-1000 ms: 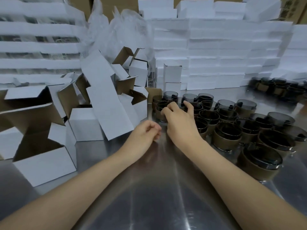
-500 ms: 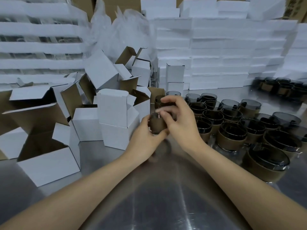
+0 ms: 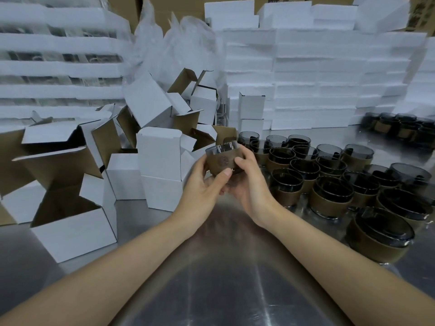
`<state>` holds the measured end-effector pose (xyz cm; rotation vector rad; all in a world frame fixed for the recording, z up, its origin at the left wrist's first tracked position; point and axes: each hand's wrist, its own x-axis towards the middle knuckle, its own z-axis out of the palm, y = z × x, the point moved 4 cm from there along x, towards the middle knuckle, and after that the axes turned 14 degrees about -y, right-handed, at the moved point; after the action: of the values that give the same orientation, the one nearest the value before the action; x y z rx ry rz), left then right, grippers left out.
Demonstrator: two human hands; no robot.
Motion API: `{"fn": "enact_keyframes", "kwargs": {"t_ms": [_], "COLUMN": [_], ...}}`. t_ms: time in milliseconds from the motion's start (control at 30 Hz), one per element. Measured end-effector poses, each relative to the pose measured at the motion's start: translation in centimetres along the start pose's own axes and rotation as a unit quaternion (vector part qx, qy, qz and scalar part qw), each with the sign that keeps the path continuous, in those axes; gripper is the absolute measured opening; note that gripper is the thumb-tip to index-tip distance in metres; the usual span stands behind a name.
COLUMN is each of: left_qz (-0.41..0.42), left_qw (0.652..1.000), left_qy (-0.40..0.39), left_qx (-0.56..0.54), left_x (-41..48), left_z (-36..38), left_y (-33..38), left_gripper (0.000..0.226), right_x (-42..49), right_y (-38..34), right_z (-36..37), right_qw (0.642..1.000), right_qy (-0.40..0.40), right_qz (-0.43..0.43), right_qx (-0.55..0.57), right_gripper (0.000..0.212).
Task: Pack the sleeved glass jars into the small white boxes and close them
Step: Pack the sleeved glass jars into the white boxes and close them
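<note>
A dark glass jar in a brown paper sleeve [image 3: 221, 158] is held above the steel table [image 3: 211, 278], at the centre of the view. My left hand [image 3: 202, 184] grips it from the left, thumb across the sleeve's front. My right hand [image 3: 249, 182] grips it from the right and below. Several more sleeved jars [image 3: 329, 175] stand packed together on the right. Small white boxes lie at the left: a closed one [image 3: 160, 151] stands upright just left of my hands, and an open one [image 3: 70, 227] sits nearer the front left.
Stacks of white foam trays [image 3: 306, 74] line the back, more on shelving at the left [image 3: 58, 67]. Crumpled clear plastic [image 3: 174, 48] sits behind the box pile. Another group of jars [image 3: 400, 128] stands at the far right back.
My right hand picked a jar from the near edge of the cluster and lifted it; my left hand came up and took hold too. A box in the pile toppled.
</note>
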<state>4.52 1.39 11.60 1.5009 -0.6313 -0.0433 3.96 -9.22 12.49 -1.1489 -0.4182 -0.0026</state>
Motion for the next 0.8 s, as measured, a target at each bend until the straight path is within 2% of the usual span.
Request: {"fn": "enact_keyframes", "kwargs": {"t_ms": [300, 600, 800], "left_qz": [0.006, 0.02, 0.012], "left_qw": [1.0, 1.0, 0.999], "left_qy": [-0.005, -0.015, -0.032], "left_qx": [0.005, 0.002, -0.004], "left_x": [-0.12, -0.09, -0.08], "left_z": [-0.03, 0.15, 0.28], "left_y": [0.16, 0.57, 0.4], "left_gripper": [0.05, 0.042, 0.051], "right_x": [-0.12, 0.08, 0.04], "right_y": [0.08, 0.51, 0.57], "right_z": [-0.14, -0.09, -0.25], "right_qw": [0.997, 0.998, 0.997], "right_qy": [-0.006, -0.021, -0.001], "right_qz": [0.026, 0.021, 0.009], "right_qx": [0.077, 0.046, 0.072], "right_gripper": [0.042, 0.046, 0.046]}}
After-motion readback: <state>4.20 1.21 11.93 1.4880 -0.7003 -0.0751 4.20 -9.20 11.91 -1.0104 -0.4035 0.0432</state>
